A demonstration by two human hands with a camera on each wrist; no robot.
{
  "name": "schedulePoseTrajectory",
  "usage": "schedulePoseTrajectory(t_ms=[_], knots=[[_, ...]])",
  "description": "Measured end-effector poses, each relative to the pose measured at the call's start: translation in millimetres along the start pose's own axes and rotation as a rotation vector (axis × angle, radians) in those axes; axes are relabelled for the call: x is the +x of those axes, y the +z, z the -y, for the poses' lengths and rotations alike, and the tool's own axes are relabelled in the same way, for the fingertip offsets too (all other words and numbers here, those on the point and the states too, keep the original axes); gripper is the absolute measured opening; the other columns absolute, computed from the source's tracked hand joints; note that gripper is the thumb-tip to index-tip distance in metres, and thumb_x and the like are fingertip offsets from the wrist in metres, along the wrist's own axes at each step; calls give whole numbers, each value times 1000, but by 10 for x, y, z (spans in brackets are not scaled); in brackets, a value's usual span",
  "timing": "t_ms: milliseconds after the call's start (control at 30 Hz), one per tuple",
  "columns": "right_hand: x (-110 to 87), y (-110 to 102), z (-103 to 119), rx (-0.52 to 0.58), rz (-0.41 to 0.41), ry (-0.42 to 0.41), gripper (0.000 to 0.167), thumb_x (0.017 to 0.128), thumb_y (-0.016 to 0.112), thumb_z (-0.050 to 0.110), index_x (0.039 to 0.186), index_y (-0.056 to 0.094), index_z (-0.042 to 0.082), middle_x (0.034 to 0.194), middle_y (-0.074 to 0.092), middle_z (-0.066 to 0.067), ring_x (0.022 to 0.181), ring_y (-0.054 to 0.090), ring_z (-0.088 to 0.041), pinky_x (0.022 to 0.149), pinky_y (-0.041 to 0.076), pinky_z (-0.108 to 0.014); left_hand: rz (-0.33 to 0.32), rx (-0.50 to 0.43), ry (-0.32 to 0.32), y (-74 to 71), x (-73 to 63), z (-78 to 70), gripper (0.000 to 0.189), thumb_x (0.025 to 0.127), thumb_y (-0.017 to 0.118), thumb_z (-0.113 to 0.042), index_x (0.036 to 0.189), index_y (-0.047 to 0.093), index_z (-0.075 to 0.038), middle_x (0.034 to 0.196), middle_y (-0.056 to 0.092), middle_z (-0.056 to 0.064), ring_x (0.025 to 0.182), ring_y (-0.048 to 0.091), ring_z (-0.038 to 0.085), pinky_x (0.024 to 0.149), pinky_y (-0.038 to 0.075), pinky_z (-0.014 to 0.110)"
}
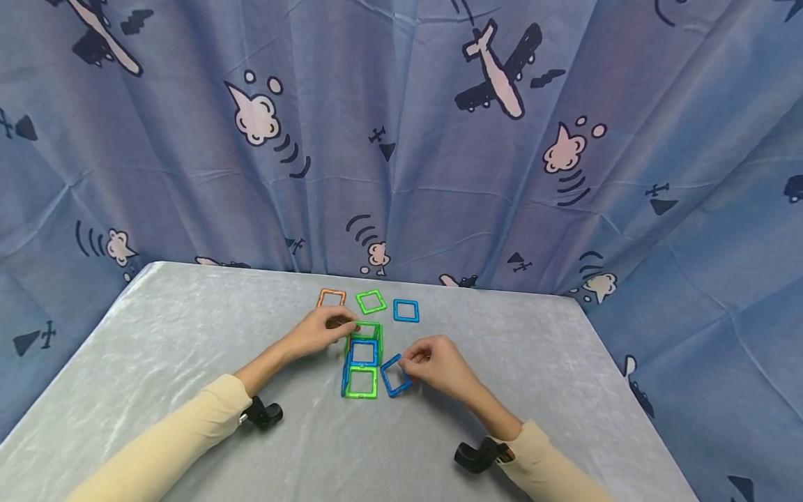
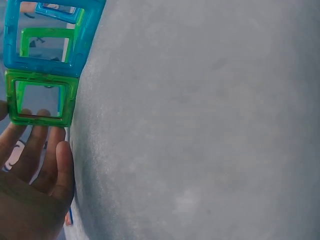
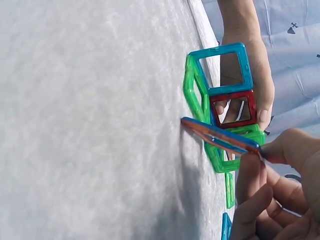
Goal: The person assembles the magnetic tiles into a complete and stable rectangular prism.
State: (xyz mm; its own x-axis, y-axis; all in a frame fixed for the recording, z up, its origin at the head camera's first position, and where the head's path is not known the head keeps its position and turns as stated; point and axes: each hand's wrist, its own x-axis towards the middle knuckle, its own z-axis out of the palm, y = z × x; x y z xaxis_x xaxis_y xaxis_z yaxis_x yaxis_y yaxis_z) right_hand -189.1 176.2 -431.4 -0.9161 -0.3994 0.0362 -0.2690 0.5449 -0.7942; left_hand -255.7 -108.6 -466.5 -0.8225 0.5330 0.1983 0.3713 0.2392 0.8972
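A small structure of see-through magnetic tiles stands on the table, with a blue square tile [image 1: 364, 364] between green tiles [image 1: 362, 397]. In the right wrist view a red tile [image 3: 233, 94] also shows in its side. My left hand [image 1: 320, 328] holds the structure's far left corner, fingertips at the edge of a green tile [image 2: 45, 121] in the left wrist view. Between thumb and fingers my right hand [image 1: 442, 366] pinches a loose blue magnetic tile [image 1: 385, 382]. That tile is tilted, close beside the structure's right side.
Behind the structure lie three loose tiles: an orange one [image 1: 332, 291], a green one [image 1: 360, 305] and a blue one [image 1: 406, 321]. A pale cloth covers the table [image 1: 251, 460]. A blue patterned curtain [image 1: 401, 139] hangs behind its far edge.
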Motion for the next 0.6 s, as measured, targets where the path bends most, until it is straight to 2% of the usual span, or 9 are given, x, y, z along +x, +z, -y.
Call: schedulePoseTrajectory(t_ms=[167, 433, 600], knots=[[12, 16, 50, -18, -8, 32, 9, 90, 72, 5, 83, 76, 1, 65, 66, 3, 56, 58, -11, 50, 43, -23, 8, -9, 2, 0, 4, 2, 23, 104, 60, -11, 117, 69, 5, 110, 72, 16, 104, 68, 32, 80, 55, 34], [36, 41, 138, -25, 2, 46, 9, 89, 73, 5, 82, 76, 1, 65, 66, 3, 56, 58, -11, 50, 43, -23, 5, 0, 34, 3, -4, -17, 22, 104, 60, -9, 118, 69, 5, 110, 72, 16, 106, 67, 33, 94, 52, 41], [56, 69, 161, -21, 13, 46, 11, 90, 73, 7, 82, 75, 0, 63, 66, 3, 57, 61, -14, 50, 43, -23, 5, -3, 17, 12, 11, -13, 21, 104, 58, -6, 117, 68, 8, 109, 71, 19, 105, 67, 36, 85, 55, 34]])
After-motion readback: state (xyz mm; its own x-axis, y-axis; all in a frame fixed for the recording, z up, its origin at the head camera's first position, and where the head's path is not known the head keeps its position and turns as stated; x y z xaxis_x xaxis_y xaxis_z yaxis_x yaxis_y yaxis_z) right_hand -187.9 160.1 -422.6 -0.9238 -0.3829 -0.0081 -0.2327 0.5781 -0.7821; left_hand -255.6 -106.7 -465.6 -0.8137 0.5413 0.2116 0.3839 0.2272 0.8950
